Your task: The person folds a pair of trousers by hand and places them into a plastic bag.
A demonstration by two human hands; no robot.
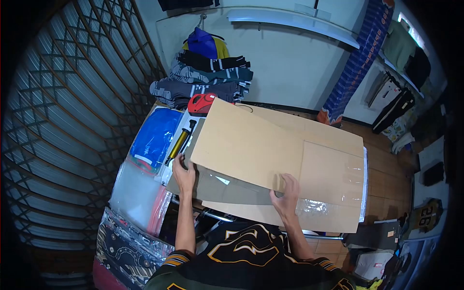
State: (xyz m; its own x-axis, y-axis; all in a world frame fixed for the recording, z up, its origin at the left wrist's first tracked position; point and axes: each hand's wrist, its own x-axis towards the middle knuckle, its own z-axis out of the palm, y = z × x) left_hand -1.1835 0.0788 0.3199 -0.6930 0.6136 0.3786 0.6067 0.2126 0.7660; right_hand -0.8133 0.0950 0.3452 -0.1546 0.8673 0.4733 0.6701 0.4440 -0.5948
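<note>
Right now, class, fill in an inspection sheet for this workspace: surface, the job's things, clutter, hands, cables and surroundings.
Surface: wooden table, mostly covered.
Job's things: flattened cardboard box lying flat, clear tape along its right edge; a darker flap shows underneath on the left.
Clutter: blue bag, yellow pump, red tape dispenser, folded clothes stacked behind, plastic-wrapped packs at left.
Hands: left hand rests on the box's left edge; right hand presses its near edge.
Cables: nothing seen.
Surroundings: metal lattice shutter at left, wall shelf, stacked blue cartons, hanging garments at right.
</note>
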